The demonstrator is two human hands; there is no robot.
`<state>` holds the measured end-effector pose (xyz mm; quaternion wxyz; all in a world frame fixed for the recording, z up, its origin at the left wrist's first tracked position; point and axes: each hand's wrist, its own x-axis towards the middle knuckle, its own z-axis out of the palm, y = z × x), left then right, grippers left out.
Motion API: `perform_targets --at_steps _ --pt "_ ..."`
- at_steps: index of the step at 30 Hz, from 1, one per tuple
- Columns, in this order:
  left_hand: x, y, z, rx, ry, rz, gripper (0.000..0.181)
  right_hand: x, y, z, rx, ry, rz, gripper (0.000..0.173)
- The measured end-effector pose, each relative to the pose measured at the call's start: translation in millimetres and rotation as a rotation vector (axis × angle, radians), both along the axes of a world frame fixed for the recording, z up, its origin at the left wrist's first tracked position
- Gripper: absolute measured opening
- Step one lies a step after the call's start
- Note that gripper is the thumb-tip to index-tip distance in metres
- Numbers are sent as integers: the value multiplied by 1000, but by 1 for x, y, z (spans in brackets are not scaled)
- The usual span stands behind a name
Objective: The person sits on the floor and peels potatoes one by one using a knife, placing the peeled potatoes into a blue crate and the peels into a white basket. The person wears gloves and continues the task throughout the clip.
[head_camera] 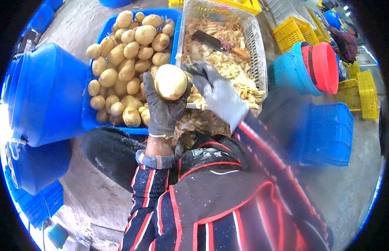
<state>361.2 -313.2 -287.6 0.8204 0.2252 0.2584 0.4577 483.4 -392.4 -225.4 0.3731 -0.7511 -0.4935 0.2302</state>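
My left hand [166, 109], in a dark glove, grips a large, mostly peeled potato [171, 82] with a brown patch at its lower end. Just right of the potato is my right hand [218, 91], in a grey glove, its fingers curled round a small dark tool [189, 68] that I cannot make out well. Many unpeeled potatoes [127, 69] fill a blue plastic crate [87, 116] at the left. Peelings [241, 78] fill a grey plastic crate [261, 47] beyond my right hand. On the peelings lie a dark flat object [208, 40] and an orange-brown piece [240, 52].
Large blue plastic drums [53, 94] stand at the left. At the right are a turquoise bucket [287, 69], a red bucket [327, 67], a blue crate [327, 135] and yellow crates [291, 34]. More peelings [202, 122] lie between my knees.
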Motion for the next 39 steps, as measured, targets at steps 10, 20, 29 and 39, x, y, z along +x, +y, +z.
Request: perform_targets --at_steps 10,20,29,39 --pt "2 2 -1 -110 27 10 38 -61 -34 -77 -111 132 -23 42" --pt "-5 12 -7 227 353 178 32 -70 0 -25 -207 -8 -94 35" --pt "-7 3 9 518 369 97 57 -4 13 5 36 195 24 34" --pt "-5 23 -12 -88 152 53 44 -89 -21 -46 -149 -14 -16 42"
